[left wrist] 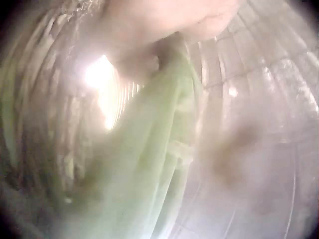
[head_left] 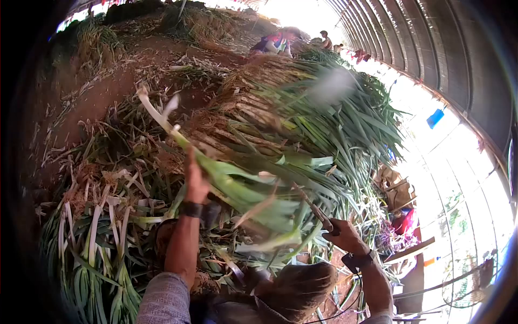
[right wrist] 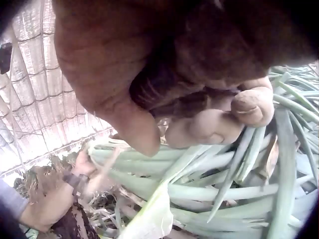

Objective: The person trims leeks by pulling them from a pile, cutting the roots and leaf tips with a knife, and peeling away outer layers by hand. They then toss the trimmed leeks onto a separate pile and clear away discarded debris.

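Observation:
My left hand (head_left: 197, 182) grips a couple of leeks (head_left: 226, 175) around the stalks, their white root ends pointing up and to the far left. The green leaves fan out blurred toward my right side. In the left wrist view, the fingers (left wrist: 174, 20) close around the top of the green leaves (left wrist: 149, 144). My right hand (head_left: 345, 236) has its fingers curled around a slim brownish tool (head_left: 314, 209) that points up and left, beside the leaf ends. Its exact kind I cannot tell. In the right wrist view the curled fingers (right wrist: 214, 127) hide most of it.
A long heap of leeks (head_left: 324, 113) extends ahead, roots to the left. More leeks (head_left: 94, 237) lie at the left among dry trimmings (head_left: 118, 146). A person (head_left: 278, 42) works at the far end. Curved ribbed sheeting (head_left: 421, 38) arches on the right, near a pink bag (head_left: 408, 222).

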Demonstrator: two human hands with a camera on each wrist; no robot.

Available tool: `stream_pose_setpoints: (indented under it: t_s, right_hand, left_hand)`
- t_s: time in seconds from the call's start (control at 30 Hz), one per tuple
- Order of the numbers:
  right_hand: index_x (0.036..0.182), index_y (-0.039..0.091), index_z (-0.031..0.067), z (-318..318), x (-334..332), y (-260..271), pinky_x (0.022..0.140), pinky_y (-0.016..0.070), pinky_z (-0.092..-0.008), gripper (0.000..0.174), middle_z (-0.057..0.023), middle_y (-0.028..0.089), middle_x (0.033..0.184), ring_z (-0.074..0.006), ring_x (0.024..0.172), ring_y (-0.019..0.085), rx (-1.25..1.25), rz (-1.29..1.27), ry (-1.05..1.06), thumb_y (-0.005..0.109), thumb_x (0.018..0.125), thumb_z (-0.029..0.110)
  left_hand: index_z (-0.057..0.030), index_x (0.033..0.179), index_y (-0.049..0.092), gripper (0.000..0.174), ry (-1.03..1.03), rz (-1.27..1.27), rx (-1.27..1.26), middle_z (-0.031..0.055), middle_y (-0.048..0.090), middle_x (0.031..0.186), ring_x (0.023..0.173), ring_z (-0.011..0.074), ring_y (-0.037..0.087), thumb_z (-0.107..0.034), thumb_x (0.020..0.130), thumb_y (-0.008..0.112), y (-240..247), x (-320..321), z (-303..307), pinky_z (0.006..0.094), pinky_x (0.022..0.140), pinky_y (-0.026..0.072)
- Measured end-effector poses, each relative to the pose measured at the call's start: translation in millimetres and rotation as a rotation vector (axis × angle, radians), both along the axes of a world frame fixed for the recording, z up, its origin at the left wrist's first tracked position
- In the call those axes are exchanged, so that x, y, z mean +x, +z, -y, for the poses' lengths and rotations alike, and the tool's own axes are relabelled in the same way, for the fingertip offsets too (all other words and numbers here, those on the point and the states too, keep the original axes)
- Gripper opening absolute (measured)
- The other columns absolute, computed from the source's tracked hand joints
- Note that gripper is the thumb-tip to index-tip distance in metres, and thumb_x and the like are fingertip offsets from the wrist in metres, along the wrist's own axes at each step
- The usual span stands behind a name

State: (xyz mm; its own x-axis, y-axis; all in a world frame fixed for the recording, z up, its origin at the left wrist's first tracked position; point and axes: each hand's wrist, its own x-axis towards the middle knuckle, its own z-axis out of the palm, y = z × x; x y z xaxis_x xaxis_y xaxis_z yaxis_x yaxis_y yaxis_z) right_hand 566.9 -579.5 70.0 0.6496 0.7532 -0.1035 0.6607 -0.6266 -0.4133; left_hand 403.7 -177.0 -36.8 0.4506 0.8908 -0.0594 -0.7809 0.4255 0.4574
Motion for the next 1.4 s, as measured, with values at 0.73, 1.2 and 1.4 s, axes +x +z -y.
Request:
stream_pose_setpoints:
  t_s: [0.73,1.2,1.4]
  right_hand:
    - [0.095,0.063,0.0126,-51.3,-76.7,-101.2,0.064,0.0473,-0.0512,0.019,-0.0174,0.067,0.078,-0.0391,0.073,0.064,-0.234,0.158,0.181,0.052,0.089,0.027]
    - [0.111,0.062,0.016,-72.9,-59.8,-120.6,0.066,0.0504,-0.0501,0.028,-0.0161,0.069,0.084,-0.0402,0.076,0.065,-0.206,0.07,0.181,0.057,0.086,0.028]
    - [0.113,0.059,0.0136,-74.2,-39.3,-136.4,0.062,0.0517,-0.047,0.032,-0.016,0.067,0.079,-0.0381,0.072,0.066,-0.137,0.128,0.234,0.051,0.091,0.035]
  left_hand:
    - [-0.0055,0.111,0.051,0.025,-0.426,-0.276,-0.199,0.0092,0.056,0.094,0.086,0.0258,0.058,-0.028,0.1,0.053,-127.3,9.1,43.1,0.0428,0.078,0.0504]
    - [-0.0069,0.115,0.057,0.038,-0.276,-0.371,0.124,0.0044,0.057,0.103,0.091,0.0199,0.054,-0.033,0.091,0.069,-107.9,12.9,46.6,0.0384,0.078,0.0463]
    - [-0.0078,0.108,0.057,0.035,-0.306,-0.395,0.093,0.003,0.057,0.094,0.086,0.0198,0.056,-0.03,0.087,0.075,-110.8,23.8,51.4,0.0392,0.073,0.0482]
